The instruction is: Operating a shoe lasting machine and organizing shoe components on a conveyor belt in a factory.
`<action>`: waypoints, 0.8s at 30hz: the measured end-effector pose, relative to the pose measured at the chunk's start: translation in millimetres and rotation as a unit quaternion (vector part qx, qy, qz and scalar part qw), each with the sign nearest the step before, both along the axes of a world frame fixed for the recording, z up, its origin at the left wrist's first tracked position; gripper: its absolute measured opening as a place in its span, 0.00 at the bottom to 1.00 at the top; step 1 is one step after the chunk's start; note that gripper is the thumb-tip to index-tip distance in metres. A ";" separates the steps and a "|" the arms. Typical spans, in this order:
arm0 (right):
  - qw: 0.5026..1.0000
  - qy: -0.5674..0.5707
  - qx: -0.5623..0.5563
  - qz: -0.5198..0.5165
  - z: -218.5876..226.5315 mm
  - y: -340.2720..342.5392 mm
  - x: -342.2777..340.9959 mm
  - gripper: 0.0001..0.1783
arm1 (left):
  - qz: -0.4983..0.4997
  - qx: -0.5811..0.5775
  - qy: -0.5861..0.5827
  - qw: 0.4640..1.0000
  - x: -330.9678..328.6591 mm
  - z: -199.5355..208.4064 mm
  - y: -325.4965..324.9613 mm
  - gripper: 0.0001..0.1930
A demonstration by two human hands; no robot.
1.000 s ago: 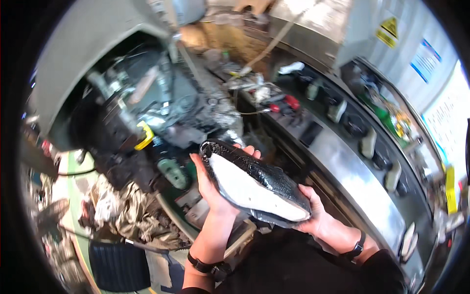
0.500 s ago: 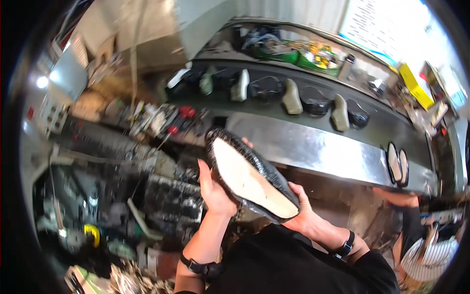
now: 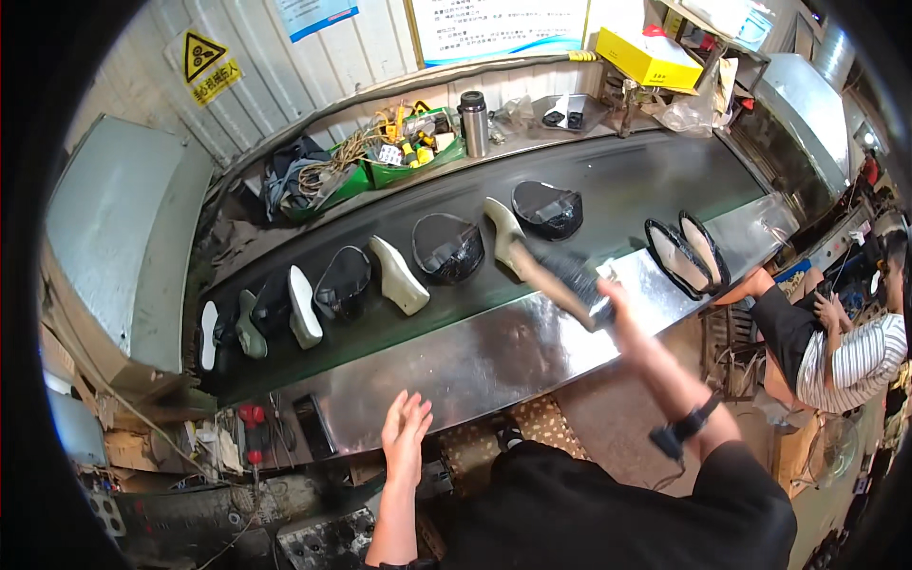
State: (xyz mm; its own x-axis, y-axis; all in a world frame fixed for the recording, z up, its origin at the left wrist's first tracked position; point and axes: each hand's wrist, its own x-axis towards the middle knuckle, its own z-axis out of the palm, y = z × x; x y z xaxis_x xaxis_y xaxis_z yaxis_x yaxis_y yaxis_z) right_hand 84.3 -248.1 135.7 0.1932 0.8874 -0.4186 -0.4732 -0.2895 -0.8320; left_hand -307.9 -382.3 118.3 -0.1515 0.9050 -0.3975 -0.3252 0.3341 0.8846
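My right hand (image 3: 616, 309) grips a black shoe upper (image 3: 570, 271) by one end, over the metal ledge (image 3: 456, 353). The shoe upper has a pale flat underside and is blurred by motion. Its far end is close to a beige wedge sole (image 3: 502, 233) on the dark conveyor belt (image 3: 627, 190); I cannot tell whether they touch. My left hand (image 3: 407, 432) is empty, fingers apart, at the ledge's near edge. To the right, a pair of black shoe uppers (image 3: 679, 261) with pale undersides lies across ledge and belt. Several wedge soles (image 3: 399, 275) alternate with black uppers (image 3: 446, 249) along the belt.
Behind the belt stand a steel flask (image 3: 473, 123), green bins (image 3: 418, 169) with cords and tools, and a yellow box (image 3: 649, 59). Metal housings (image 3: 128, 237) flank the belt. A red-handled tool (image 3: 253, 432) lies at left. Another person (image 3: 845, 351) sits at right.
The view has swung to the right. My left hand has let go of the shoe upper, and my right hand has carried it out over the ledge toward the belt.
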 end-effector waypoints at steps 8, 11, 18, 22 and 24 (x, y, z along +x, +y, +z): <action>0.908 -0.184 -0.015 -0.375 -77.2 196.5 177.0 0.41 | 0.006 -0.113 0.045 0.993 -26.0 -31.1 18.3 0.28; 0.962 -0.228 0.027 -0.147 -131.3 213.0 121.1 0.58 | 0.019 -0.152 0.095 0.984 -26.9 -20.2 41.9 0.24; 0.974 0.065 -0.023 -0.214 -160.9 265.6 74.2 0.71 | -0.261 0.016 0.191 0.946 100.9 -78.8 216.2 0.24; 0.945 0.127 0.176 -0.243 -125.6 222.5 79.1 0.55 | -0.246 0.044 0.271 0.930 192.1 -112.1 307.1 0.46; 0.964 0.100 0.170 -0.180 -79.0 160.6 40.7 0.50 | -0.129 0.018 0.355 0.926 203.4 -126.3 341.7 0.53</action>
State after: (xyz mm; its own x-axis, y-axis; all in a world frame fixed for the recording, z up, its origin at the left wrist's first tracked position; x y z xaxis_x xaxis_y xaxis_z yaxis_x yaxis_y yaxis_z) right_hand 125.0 -87.5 56.7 0.4607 0.8699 -0.1761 -0.6524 0.1974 -0.7317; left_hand -104.5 -40.5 -8.0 -0.1399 0.9585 -0.2486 0.4287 0.2849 0.8574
